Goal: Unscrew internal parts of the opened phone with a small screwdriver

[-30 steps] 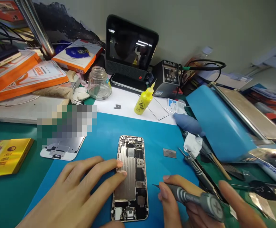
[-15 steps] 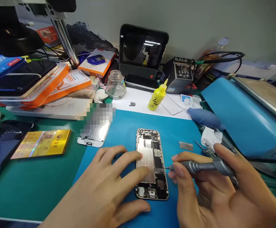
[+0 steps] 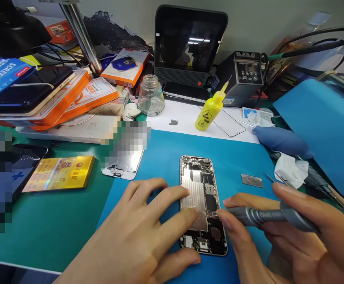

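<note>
1. Blue mat (image 3: 166,154) carried the opened phone (image 3: 203,203), face-up chassis, lying lengthwise near the front edge
2. Left hand (image 3: 139,236) lay flat on the mat, fingers spread and gripping nothing; two fingertips (image 3: 189,211) pressed on the phone's left edge and metal shield
3. Right hand (image 3: 290,240) was closed around a grey screwdriver (image 3: 266,216), thumb and forefinger pinching near the tip
4. Screwdriver lay almost level, tip touching the phone's right side at mid-height; exact screw not discernible
5. Small metal plate (image 3: 251,180) sat on the mat right of the phone, apart from it
6. Detached screen (image 3: 123,167) lay left of the phone, straddling the mat edge, partly blurred
7. Behind: yellow bottle (image 3: 209,114) and glass jar (image 3: 151,96) by the white sheet, dark monitor (image 3: 189,43) at the wall
8. Gold box (image 3: 61,178) was on the green surface far left
</note>
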Demonstrator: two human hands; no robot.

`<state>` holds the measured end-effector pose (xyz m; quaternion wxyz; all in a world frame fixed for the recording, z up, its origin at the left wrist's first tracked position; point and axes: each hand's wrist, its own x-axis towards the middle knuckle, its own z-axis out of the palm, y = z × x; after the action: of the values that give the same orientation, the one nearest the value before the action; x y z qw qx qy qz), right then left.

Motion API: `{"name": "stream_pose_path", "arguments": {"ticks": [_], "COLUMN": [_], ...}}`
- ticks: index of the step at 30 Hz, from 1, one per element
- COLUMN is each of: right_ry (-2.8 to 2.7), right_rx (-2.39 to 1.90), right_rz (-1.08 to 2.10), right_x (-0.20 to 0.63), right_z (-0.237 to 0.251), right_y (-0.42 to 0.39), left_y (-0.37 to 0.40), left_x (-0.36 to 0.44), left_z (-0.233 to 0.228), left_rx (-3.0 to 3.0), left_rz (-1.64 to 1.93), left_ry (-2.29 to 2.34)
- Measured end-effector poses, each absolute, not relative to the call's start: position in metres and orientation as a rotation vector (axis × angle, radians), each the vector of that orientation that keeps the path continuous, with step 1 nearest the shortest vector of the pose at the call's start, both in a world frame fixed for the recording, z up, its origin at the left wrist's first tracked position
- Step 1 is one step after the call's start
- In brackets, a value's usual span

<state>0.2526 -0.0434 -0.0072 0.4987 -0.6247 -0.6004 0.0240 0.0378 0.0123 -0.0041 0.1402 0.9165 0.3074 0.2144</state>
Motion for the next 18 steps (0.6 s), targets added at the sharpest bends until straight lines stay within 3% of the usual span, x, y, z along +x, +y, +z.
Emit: {"name": "stream_pose_path", "arguments": {"ticks": [4,12,18], "right_ry": [-1.592,-1.495,-1.53], "right_rx": [-1.489,-1.387,-1.39], "right_rz": [-0.094,0.049,-0.039], "right_x": [0.256,0.245,0.256], "right_z": [-0.01,-0.007,-0.005], "right_y": [-0.043,-0.038,-0.033], "left_y": [0.013,0.012,0.005], "left_x": [0.037,0.035,0.036], "left_z": [-0.002,-0.007,0.001], "left_rx": [2.633,2.619,2.641], "left_rz": [0.595,0.557,0.918], "left_ry": [0.907,0.903,0.972]}}
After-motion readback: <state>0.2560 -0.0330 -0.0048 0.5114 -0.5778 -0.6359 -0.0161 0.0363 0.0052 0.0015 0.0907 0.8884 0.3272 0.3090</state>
